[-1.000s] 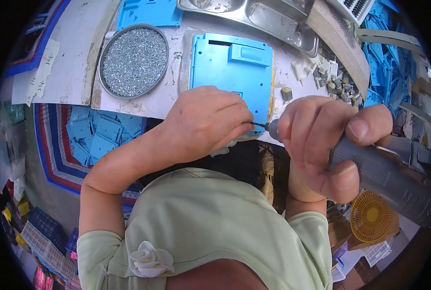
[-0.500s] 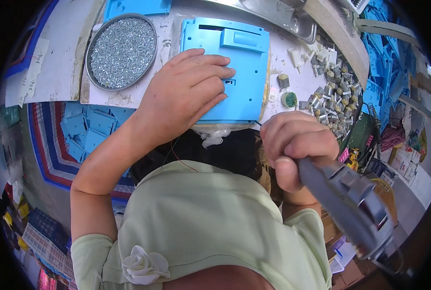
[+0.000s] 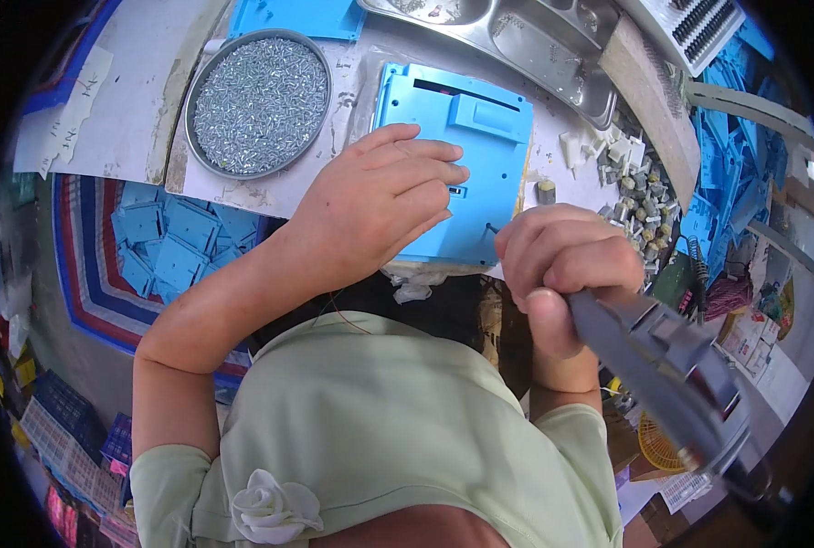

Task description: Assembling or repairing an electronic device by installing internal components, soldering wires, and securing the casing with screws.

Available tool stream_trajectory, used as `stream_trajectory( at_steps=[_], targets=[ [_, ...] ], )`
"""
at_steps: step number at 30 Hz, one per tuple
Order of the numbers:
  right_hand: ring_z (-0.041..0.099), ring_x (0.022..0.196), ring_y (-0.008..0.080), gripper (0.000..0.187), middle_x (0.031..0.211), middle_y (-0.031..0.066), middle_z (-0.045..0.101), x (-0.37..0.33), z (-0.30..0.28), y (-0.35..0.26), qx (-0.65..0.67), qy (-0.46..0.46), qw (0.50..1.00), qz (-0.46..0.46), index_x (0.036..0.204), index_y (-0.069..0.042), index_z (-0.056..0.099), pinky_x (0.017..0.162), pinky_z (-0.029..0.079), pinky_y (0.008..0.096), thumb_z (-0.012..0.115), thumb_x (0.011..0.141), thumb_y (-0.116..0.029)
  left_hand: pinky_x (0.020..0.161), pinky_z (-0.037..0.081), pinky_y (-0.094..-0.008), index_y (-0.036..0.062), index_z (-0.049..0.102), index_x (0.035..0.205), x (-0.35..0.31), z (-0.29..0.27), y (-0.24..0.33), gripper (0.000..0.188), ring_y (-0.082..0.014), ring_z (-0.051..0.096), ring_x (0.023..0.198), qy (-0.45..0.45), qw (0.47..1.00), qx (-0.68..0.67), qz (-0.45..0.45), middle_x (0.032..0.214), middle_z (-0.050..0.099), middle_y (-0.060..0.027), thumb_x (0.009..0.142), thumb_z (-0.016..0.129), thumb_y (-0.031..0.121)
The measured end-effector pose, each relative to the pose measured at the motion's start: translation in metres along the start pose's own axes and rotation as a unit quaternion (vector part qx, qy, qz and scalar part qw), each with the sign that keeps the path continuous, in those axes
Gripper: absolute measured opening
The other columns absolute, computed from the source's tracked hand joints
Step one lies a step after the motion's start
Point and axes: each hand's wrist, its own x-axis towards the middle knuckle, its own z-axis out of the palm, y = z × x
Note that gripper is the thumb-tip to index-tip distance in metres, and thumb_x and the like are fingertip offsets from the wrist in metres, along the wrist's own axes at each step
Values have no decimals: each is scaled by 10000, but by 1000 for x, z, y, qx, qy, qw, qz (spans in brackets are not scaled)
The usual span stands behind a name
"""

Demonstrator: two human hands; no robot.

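Note:
A flat blue plastic casing (image 3: 480,164), with a raised block near its far end and small holes, lies before me on the bench. My left hand (image 3: 375,196) rests on its left side, fingers stretched out over the surface. In my right hand (image 3: 571,260) is a dark electric screwdriver (image 3: 654,361), fingers wrapped around its front part. Its thin bit meets the casing near the lower right corner; whether it sits in a hole or on a screw is too small to tell. Under the near edge shows crumpled clear plastic (image 3: 413,281).
Left of the casing stands a round dish of silver screws (image 3: 259,105). Small metal motors (image 3: 640,205) and white plastic parts (image 3: 590,151) are heaped to the right. A metal compartment tray (image 3: 526,46) lies at the back. Blue panels (image 3: 179,242) fill a striped bag at lower left.
The screwdriver bit has gone from beside the casing's near right edge to a spot on its surface. The whole view has shifted slightly; my left hand stays on the casing.

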Motion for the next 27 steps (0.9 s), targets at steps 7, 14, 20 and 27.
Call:
stream_trajectory(
  at_steps=[7, 14, 20, 27],
  targets=[
    [567, 536, 227, 211, 619, 80, 577, 22, -12, 17, -5, 86, 996, 17, 914, -56, 488, 575, 522, 382, 697, 894, -41, 1073, 463, -506, 43, 663, 1013, -1, -1, -2, 197, -275, 632, 1235, -8, 1000, -3, 2, 1222, 708, -65, 846, 761, 76],
    [524, 514, 188, 232, 610, 50, 535, 47, -35, 30, 56, 61, 996, -42, 928, -56, 473, 552, 508, 357, 702, 896, -72, 1067, 469, -495, 55, 657, 1029, -1, -1, -10, 248, -266, 634, 1238, -8, 1000, -6, 1, 1224, 704, -56, 815, 783, 64],
    [448, 519, 152, 164, 586, 20, 463, 73, -50, 55, 5, 69, 998, 2, 926, -85, 471, 620, 501, 389, 615, 933, -162, 1075, 463, -478, 76, 672, 1043, -5, 1, -3, 272, -246, 630, 1246, -21, 1000, -6, -9, 1221, 703, -49, 798, 792, 65],
    [433, 524, 143, 222, 609, 11, 461, 84, -54, 64, 57, 39, 998, 15, 1094, -39, 551, 593, 459, 374, 595, 929, -182, 1067, 467, -468, 87, 690, 1006, -4, 4, -3, 245, -240, 647, 1218, 20, 999, -24, -25, 1178, 720, -47, 789, 804, 83]
  ],
)
